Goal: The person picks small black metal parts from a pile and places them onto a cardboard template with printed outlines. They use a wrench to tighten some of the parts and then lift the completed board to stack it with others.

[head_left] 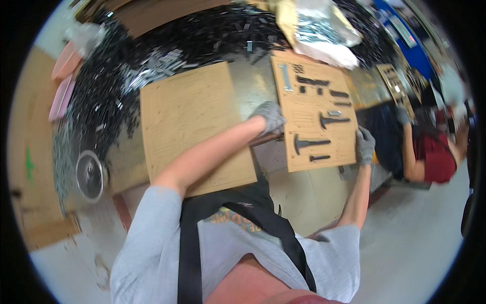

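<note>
Both my hands wear grey knit gloves. My left hand [271,117] is closed at the left edge of a brown cardboard sheet [314,109]. My right hand [365,145] grips the same sheet by its right edge, near the lower corner. On the sheet lie a silver wrench-shaped piece [285,77], two small black rings [298,68], black bars [313,81] and two T-shaped black pieces [306,144]. A short black bolt-like piece [319,158] is near its lower edge. A second cardboard sheet [192,111], bare of parts, lies under my left forearm.
Heaps of small black metal pieces [202,33] cover the bench's back and left. A metal bowl [91,176] stands at the left. Pink trays [62,97] sit behind it. A bag of shiny parts [321,30] lies at the back. A person in red [433,154] works at the right.
</note>
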Demonstrator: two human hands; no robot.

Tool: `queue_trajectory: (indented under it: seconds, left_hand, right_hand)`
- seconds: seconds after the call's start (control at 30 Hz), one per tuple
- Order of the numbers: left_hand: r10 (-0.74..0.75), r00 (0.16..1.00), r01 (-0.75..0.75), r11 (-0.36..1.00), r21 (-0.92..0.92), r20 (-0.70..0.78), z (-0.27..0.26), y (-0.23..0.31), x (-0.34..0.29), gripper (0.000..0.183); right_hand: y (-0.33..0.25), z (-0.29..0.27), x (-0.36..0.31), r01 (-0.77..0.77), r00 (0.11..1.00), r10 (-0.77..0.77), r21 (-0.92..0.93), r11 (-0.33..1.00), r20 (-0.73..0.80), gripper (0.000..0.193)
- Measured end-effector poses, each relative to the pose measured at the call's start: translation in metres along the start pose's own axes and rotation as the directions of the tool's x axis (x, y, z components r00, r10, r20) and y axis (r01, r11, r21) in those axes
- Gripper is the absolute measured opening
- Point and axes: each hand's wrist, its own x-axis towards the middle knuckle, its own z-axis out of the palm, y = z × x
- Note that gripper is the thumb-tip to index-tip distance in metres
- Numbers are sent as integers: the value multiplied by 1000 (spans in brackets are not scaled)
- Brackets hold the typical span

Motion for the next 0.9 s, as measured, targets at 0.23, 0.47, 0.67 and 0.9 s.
queue_trajectory:
  seconds: [0.23,0.47,0.67,0.9]
  left_hand:
    - [541,780,-423,85,902,315,24,-29,35,39]
    - [387,921,-368,902,225,-42,-41,-8,-69,43]
    - [424,361,83,873,481,-831,-147,-130,-216,41]
    - [18,434,-73,997,-15,-901,-151,-173,-257,40]
  right_hand:
    - [11,12,16,-154,983,111,322,934,148,28]
    - [-72,-31,60,-22,1000,20,-265,964,-11,28]
    - [-246,53,52,168,971,-209,298,940,112,24]
    - [-494,204,-46,534,553,-744,526,662,375,18]
